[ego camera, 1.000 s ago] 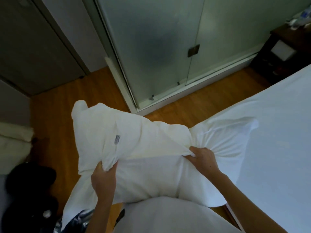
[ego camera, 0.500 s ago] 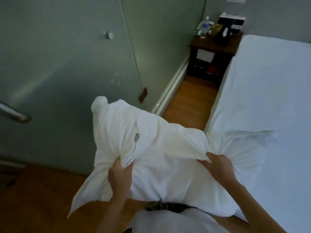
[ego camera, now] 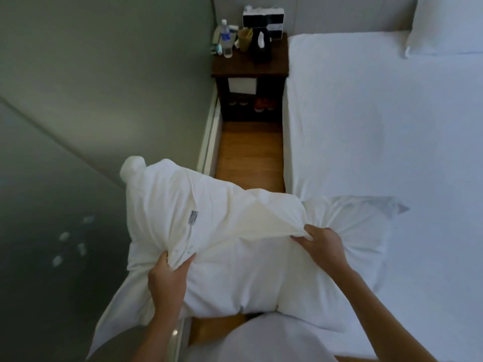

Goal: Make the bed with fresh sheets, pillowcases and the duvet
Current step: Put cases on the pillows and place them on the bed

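I hold a white pillow (ego camera: 235,278) in a white pillowcase in front of my body, above the gap between glass wall and bed. My left hand (ego camera: 167,280) grips the bunched pillowcase edge at the pillow's left, just below a small label (ego camera: 194,217). My right hand (ego camera: 322,244) pinches the pillowcase flap at the right and lifts it, showing the cream pillow inside. The pillow's right corner hangs over the bed (ego camera: 379,121), which has a smooth white sheet on it. Another white pillow (ego camera: 447,24) leans at the head of the bed.
A dark wooden nightstand (ego camera: 251,66) stands at the bed's head, with a water bottle (ego camera: 226,39), a black kettle and a tissue box on it. A narrow strip of wooden floor (ego camera: 251,155) runs between the bed and the frosted glass wall (ego camera: 91,100) on the left.
The view has swung right from the glass door and floor to the bedside aisle and bed. Both hands keep the same hold on the pillowcase, carrying the pillow along.
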Demonstrator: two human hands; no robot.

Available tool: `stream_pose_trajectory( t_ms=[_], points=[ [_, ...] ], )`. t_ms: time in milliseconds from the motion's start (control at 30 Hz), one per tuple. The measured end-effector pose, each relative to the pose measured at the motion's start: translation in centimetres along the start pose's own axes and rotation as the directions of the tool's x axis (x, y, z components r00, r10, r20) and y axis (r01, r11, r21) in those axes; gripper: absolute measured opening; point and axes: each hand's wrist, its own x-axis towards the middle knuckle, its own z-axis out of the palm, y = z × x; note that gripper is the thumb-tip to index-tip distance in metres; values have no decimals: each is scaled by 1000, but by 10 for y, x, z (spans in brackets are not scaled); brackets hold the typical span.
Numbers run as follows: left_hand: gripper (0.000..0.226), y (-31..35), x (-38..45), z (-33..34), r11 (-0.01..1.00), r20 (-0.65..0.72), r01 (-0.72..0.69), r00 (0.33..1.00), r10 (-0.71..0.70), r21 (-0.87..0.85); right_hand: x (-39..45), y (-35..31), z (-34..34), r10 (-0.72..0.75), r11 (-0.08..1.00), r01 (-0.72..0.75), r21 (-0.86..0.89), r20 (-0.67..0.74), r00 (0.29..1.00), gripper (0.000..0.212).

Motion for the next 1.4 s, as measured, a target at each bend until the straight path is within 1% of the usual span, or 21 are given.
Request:
stream_pose_trajectory(
  t_ms=[67, 167, 267, 400, 500, 667, 767, 833, 933, 1000, 1100, 1200, 1400],
  points=[
    [23, 32, 46, 21, 1000, 8, -9, 1000, 9, 3, 58, -4, -5, -3, 1000, 3, 16, -5, 1000, 47],
    [23, 78, 114, 48, 1000, 14, -6, 1000, 6, -14, 136, -11, -20, -10, 1000, 10, -1, 7, 1000, 45],
    [26, 117, 169, 71, 1000, 11, -22, 1000, 22, -16, 195, -20, -36, -16, 1000, 17, -26, 20, 1000, 45],
    [27, 173, 236, 115, 998, 69, -42, 997, 44, -38, 271, -17, -55, 40, 999, -40, -1, 24, 999, 45],
    [24, 202, 289, 155, 999, 109, -41, 993, 45, -36, 323, -10, -63, 100, 995, -100, 6, 9, 995, 46],
    [26, 243, 392, 236, 998, 202, -50, 978, 57, -36, 421, 1, -66, 221, 975, -221, -15, -4, 975, 46],
    [28, 289, 469, 292, 993, 248, -92, 963, 107, -70, 493, -2, -74, 298, 954, -299, -1, -51, 953, 48],
    [28, 334, 521, 327, 986, 295, -146, 942, 162, -74, 542, -7, -89, 347, 938, -347, 14, -101, 932, 49],
    [27, 407, 589, 373, 962, 363, -256, 891, 273, -94, 605, -16, -121, 428, 903, -426, 54, -174, 887, 49],
    [26, 454, 627, 402, 941, 403, -316, 850, 339, -124, 645, -17, -139, 467, 883, -465, 65, -216, 858, 47],
    [29, 508, 671, 448, 916, 459, -378, 795, 397, -138, 695, -11, -159, 551, 833, -541, 117, -259, 793, 45],
    [31, 547, 703, 495, 905, 499, -394, 758, 420, -163, 742, 2, -175, 603, 795, -590, 138, -278, 748, 44],
    [32, 601, 745, 601, 912, 592, -388, 707, 386, -131, 834, 54, -190, 693, 719, -681, 140, -217, 688, 42]
  ],
)
